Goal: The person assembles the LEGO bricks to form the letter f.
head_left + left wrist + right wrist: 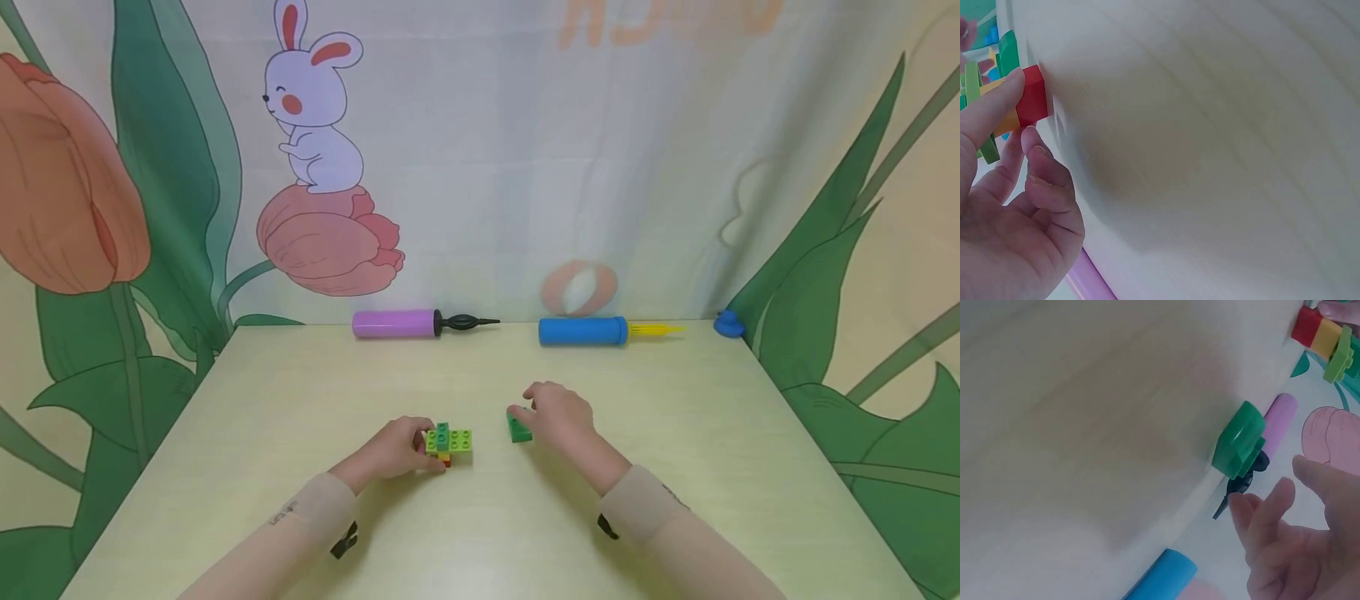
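Left hand [396,448], nearer the front of the table [300,392]: thumb and fingertips pinch the brick stack upright, bottom to top red block [1307,327], yellow block [1326,339], light-green plate [461,442], dark-green block [442,437]. Slightly farther out, right hand [564,417] is at the loose green brick [519,430]; fingers part-bent, thumb spread away, no grip visible. Progress, my read: four pieces joined, green brick not attached; can't tell if more is left. Far edge: purple pump [393,324], blue pump [581,332], small blue piece [729,323], all untouched. View differences: head has the right hand overlapping the brick, right wrist shows a gap between them; both wrist views expose the red and yellow layers, mostly hidden from above.
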Available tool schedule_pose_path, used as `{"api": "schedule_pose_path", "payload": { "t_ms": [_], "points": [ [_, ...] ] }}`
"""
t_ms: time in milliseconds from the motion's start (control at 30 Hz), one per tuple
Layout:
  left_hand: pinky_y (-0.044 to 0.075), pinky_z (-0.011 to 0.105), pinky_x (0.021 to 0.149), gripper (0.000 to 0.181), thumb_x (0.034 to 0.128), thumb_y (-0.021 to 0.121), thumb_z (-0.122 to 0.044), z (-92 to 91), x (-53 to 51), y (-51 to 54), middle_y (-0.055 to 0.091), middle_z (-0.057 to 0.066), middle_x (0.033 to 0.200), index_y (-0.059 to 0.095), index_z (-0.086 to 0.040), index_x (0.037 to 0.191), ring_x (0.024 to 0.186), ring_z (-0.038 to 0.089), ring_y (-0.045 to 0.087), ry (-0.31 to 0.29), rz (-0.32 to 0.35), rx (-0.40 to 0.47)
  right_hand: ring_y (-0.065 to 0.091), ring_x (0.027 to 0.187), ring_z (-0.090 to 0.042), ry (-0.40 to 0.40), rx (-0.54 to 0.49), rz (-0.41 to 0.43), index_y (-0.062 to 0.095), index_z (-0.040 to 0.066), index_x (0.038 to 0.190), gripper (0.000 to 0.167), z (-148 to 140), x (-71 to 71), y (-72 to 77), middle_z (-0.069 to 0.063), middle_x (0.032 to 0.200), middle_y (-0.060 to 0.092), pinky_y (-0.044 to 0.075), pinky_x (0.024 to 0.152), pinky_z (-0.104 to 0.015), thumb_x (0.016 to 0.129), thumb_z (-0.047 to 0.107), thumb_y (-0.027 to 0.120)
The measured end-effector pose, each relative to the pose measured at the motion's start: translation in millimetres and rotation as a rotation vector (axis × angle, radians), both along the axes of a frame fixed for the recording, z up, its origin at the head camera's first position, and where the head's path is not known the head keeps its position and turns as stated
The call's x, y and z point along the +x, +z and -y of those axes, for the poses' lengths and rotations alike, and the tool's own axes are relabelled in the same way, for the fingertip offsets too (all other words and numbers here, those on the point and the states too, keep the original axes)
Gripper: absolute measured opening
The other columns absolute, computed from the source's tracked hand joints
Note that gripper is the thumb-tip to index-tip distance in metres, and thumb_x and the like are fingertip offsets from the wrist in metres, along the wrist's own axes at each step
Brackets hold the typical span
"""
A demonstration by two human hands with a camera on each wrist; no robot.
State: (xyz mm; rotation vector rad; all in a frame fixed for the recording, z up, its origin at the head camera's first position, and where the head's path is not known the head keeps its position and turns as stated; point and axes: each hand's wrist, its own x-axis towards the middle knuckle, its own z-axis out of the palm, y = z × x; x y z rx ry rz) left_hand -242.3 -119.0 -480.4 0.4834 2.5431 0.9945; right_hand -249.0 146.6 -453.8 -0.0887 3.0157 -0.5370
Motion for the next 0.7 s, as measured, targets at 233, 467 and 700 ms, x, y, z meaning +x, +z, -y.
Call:
{"api": "schedule_pose_path", "payload": {
  "t_ms": [233, 467, 700],
  "points": [
    [0.037, 0.029, 0.058, 0.053, 0.0765, 0.083, -0.02, 0.2, 0.0, -0.3, 0.053, 0.005, 0.075, 0.059, -0.002, 0.121, 0.067, 0.015, 0.046, -0.007, -0.003, -0.001, 0.051, 0.059, -0.013, -0.038, 0.059, 0.12, 0.071, 0.012, 0.085, 0.05, -1, -2.8, -8.9, 0.001, 0.075, 0.062, 0.034, 0.048, -0.027, 0.08, 0.061, 0.067],
    [0.037, 0.03, 0.058, 0.053, 0.076, 0.084, -0.021, 0.1, -0.7, -0.4, 0.052, 0.004, 0.075, 0.06, -0.002, 0.12, 0.067, 0.016, 0.046, -0.003, -0.008, -0.007, 0.043, 0.056, -0.015, -0.006, 0.057, 0.144, 0.058, 0.013, 0.067, 0.047, 4, -2.1, -10.0, 0.002, 0.06, 0.044, 0.03, 0.051, -0.029, 0.075, 0.056, 0.075],
    [0.036, 0.03, 0.057, 0.051, 0.076, 0.084, -0.022, 0.5, -0.6, -0.5, 0.052, 0.005, 0.075, 0.06, -0.004, 0.117, 0.067, 0.016, 0.046, 0.003, -0.002, -0.004, 0.052, 0.067, -0.016, 0.043, 0.011, 0.106, 0.067, 0.011, 0.096, 0.037, 0, -3.1, -12.4, 0.003, 0.08, 0.058, 0.041, 0.056, -0.031, 0.079, 0.041, 0.078]
  ]
}}
